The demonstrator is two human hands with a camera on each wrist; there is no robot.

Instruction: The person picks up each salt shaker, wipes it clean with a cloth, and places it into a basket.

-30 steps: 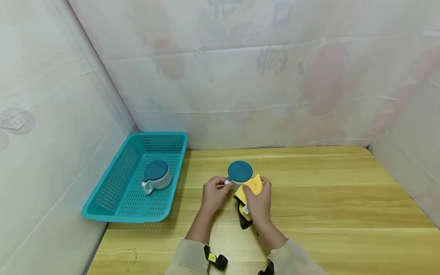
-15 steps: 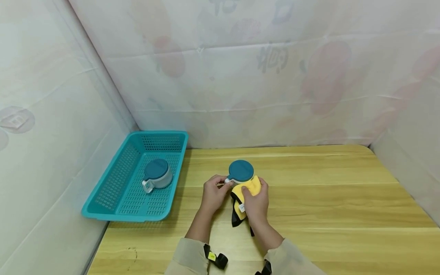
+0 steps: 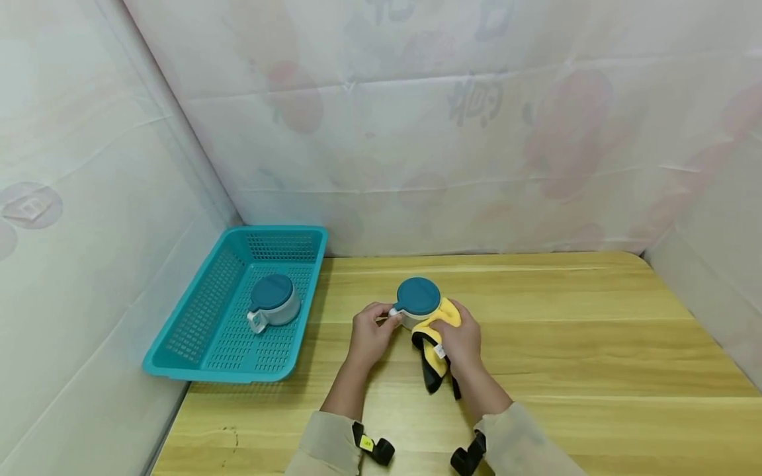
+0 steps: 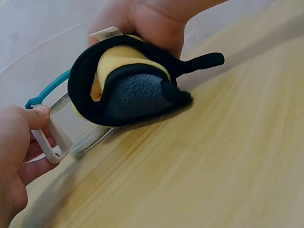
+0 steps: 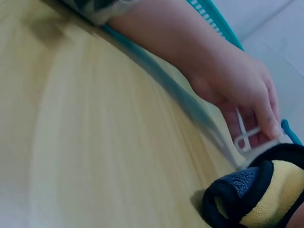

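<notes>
The lidded container (image 3: 419, 301) is at the middle of the table (image 3: 595, 344), upright, between my two hands and to the right of the basket (image 3: 238, 379). My left hand (image 3: 370, 336) is partly closed: thumb and fingers pinch the handle (image 4: 43, 145) on the container's left side. My right hand (image 3: 463, 338) is curled round a bunched cloth (image 4: 135, 97) at the container's near right side. Whether the cloth presses on the wall there I cannot tell.

Handling: I judge the container light and rigid. The wall looks smooth, so expect it to slip under bare fingers. Whether it is glass or plastic is not clear; treat it as fragile. Take hold at the handle, which gives a secure grip and leaves the wall free. The cloth should be soft and yield readily; grip it in a bunch.

Appearance: the container is short and round, with a flat dark blue-green lid (image 3: 419, 291), a pale, partly see-through body and a white loop handle. The cloth is yellow on one face and grey-blue plush on the other, edged in black, with a white label.
</notes>
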